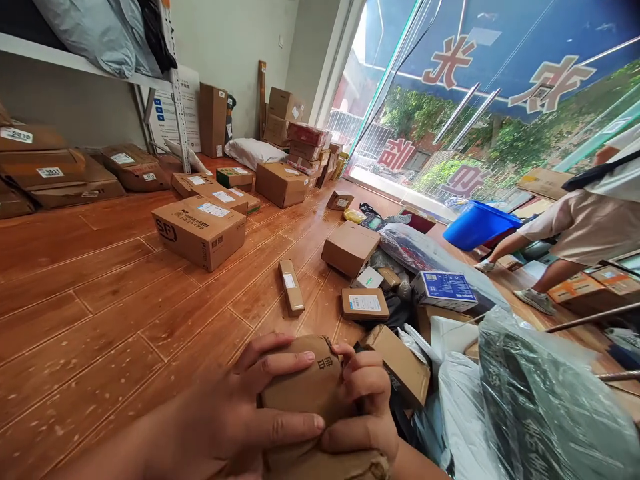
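Observation:
A crumpled brown cardboard parcel (pixel 305 387) with dark printed characters is at the bottom middle, close to the camera. My left hand (pixel 240 407) lies over its left side, fingers across the top and thumb pressed on the front. My right hand (pixel 363 400) grips the right side with curled fingers, its thumb almost meeting the left thumb. The parcel's underside is out of view. Beyond it on the wooden floor lies a narrow brown box (pixel 291 288) with a white label. A flat labelled carton (pixel 365 304) rests to the right of that.
An SF carton (pixel 200 230) stands at left. On the right is a heap with a blue-and-white box (pixel 444 291) and a plastic-wrapped green bag (pixel 545 400). A person (pixel 575 220) stands by a blue bin (pixel 480 225). Shelving (pixel 90 63) is at upper left.

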Available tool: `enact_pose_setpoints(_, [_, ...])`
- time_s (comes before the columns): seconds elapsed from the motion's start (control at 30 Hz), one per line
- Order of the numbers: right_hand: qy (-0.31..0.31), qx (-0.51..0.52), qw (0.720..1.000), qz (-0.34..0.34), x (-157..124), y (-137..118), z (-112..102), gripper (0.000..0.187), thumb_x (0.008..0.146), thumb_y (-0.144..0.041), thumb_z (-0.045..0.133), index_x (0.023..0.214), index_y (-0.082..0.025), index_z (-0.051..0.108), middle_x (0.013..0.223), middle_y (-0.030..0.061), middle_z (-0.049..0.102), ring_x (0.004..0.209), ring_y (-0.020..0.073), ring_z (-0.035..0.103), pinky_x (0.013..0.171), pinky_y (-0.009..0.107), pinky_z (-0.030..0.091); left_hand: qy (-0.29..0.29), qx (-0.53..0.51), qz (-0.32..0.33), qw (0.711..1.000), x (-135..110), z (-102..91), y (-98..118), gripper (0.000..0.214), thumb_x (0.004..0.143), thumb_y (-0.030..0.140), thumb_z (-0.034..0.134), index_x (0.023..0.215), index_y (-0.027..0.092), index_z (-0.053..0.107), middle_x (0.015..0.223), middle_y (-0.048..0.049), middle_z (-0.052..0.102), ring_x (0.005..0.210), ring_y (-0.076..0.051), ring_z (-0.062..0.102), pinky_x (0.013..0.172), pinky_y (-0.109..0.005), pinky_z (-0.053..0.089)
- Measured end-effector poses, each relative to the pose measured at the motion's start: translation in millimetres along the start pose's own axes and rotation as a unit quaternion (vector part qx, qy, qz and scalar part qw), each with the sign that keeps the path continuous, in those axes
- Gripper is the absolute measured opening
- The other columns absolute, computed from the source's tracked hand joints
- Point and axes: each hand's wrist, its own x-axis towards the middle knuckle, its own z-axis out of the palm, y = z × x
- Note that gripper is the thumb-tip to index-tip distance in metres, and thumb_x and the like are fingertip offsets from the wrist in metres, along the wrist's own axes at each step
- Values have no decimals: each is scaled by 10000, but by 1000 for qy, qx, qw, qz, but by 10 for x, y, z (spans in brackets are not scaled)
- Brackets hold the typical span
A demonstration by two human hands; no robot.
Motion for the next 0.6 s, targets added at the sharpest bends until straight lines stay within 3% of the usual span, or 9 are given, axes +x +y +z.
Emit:
enact_pose_setpoints(0.07, [-14, -1, 999, -37, 105, -40, -33, 268, 935, -392, 480, 731, -251, 582, 710, 3, 430, 783, 185, 439, 902, 399, 451, 31, -18, -13, 999, -23, 116, 12, 618, 804, 389, 663, 1384, 492, 475, 1384, -42, 551, 1429, -329, 313, 1194, -567, 234])
enact_pose_setpoints(0.17, [-65, -21, 998, 9, 202, -57, -112, 253, 943, -368, 448, 742, -228, 514, 665, -7, 427, 718, 175, 456, 821, 415, 475, 109, -52, -58, 991, -3, 253, 42, 394, 826, 472, 615, 1214, 411, 652, 1139, -74, 611, 1337, -331, 384, 1189, -591, 217])
enact_pose_setpoints(0.27, [-90, -2, 992, 85, 237, -48, -161, 180, 936, -320, 474, 793, -228, 532, 708, -2, 454, 728, 171, 484, 835, 431, 481, 191, -112, -77, 972, 116, 270, 116, 186, 870, 393, 591, 1002, 343, 712, 979, -48, 580, 1118, -248, 495, 1067, -447, 425])
enact_pose_setpoints(0.33, [-86, 11, 988, 128, 255, -49, -150, 180, 929, -311, 501, 777, -226, 547, 718, -1, 463, 739, 165, 486, 803, 397, 481, 234, -163, -91, 954, 201, 245, 174, 148, 849, 343, 637, 986, 331, 692, 960, -28, 560, 1005, -205, 519, 917, -332, 506])
enact_pose_setpoints(0.43, [-59, 28, 985, 162, 279, -63, -77, 235, 924, -335, 518, 726, -211, 542, 729, 0, 449, 741, 148, 480, 704, 310, 480, 244, -236, -153, 928, 259, 243, 244, 209, 852, 362, 626, 1056, 322, 638, 991, -24, 530, 940, -187, 547, 811, -286, 531])
enact_pose_setpoints(0.5, [-30, 46, 979, 197, 290, -65, -16, 101, 911, -330, 553, 905, -239, 594, 846, 10, 517, 806, 141, 533, 713, 276, 509, 253, -269, -213, 905, 261, 281, 269, 220, 885, 411, 567, 1067, 296, 613, 1063, -39, 499, 979, -195, 556, 821, -293, 534])
enact_pose_setpoints(0.6, [-6, 94, 958, 271, 329, -41, 44, 464, 887, -263, 608, 1313, -340, 441, 1157, 41, 579, 1014, 143, 610, 839, 270, 551, 320, -263, -302, 859, 269, 337, 288, 334, 894, 466, 547, 1175, 288, 532, 1215, -70, 463, 1137, -232, 518, 925, -340, 510])
